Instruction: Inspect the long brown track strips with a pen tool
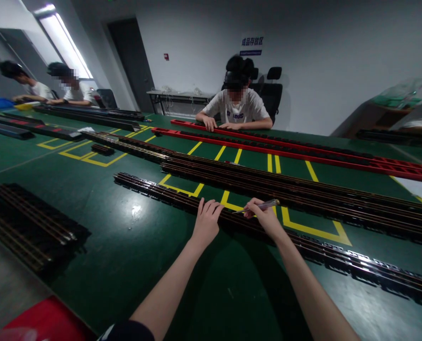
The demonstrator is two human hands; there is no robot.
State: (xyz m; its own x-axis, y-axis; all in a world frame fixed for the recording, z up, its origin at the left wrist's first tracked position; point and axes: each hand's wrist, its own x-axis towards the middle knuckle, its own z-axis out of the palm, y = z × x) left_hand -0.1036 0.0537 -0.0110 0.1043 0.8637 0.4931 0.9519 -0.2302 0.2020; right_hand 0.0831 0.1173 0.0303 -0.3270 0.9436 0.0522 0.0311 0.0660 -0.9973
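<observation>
A long, dark toy-train-like track strip (157, 190) with shiny rails runs slantwise across the green table in front of me. My left hand (207, 219) lies over this strip, fingers stretched out and slightly apart, fingertips at its far side; the thumb is hidden. Just right of it, my right hand (262, 215) is closed around a screwdriver (268, 204) with a see-through, purplish handle. The screwdriver lies nearly level, its thin shaft pointing left above the strip, close to my left fingers. I cannot make out whether its tip touches the track.
Several joined track strips (285, 187) lie beyond my hands, and red rails (268, 148) farther back. Stacked track pieces (37, 222) sit near the left edge. A short piece (102, 149) lies beyond. A co-worker (237, 106) sits opposite; two people work far left. Yellow tape marks the table.
</observation>
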